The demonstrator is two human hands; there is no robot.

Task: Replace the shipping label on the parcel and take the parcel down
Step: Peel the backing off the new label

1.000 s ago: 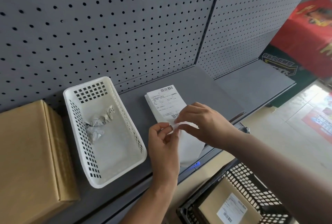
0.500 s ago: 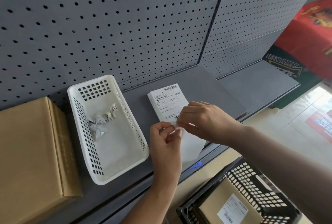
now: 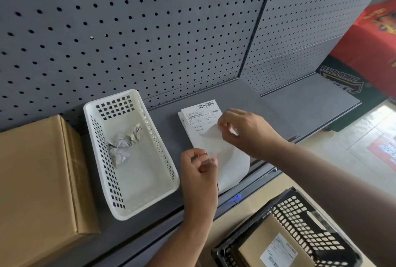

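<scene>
The right hand (image 3: 244,131) has drawn away from the left hand (image 3: 199,172) toward 1 o'clock. The two were fingertip to fingertip a second ago and now sit apart. A flap of the top shipping label (image 3: 211,138) is now folded back, showing its blank, slightly glossy underside.

At the far left, the plain brown cardboard parcel (image 3: 36,181), a rectangular box, rests on the matte grey shelf (image 3: 240,99). Just at its 3 o'clock stands a white plastic basket (image 3: 128,215) with lattice walls, holding crumpled paper (image 3: 123,144). Next, the left hand's grip pinches the sheet's near corner between thumb and forefinger. At its 12 o'clock lies the thin stack of printed labels (image 3: 197,116), barcode at the far edge. The right hand's grip pinches the lifted corner. At 5 o'clock, below the shelf, a black lattice crate (image 3: 310,221) holds a labelled box (image 3: 257,243).
</scene>
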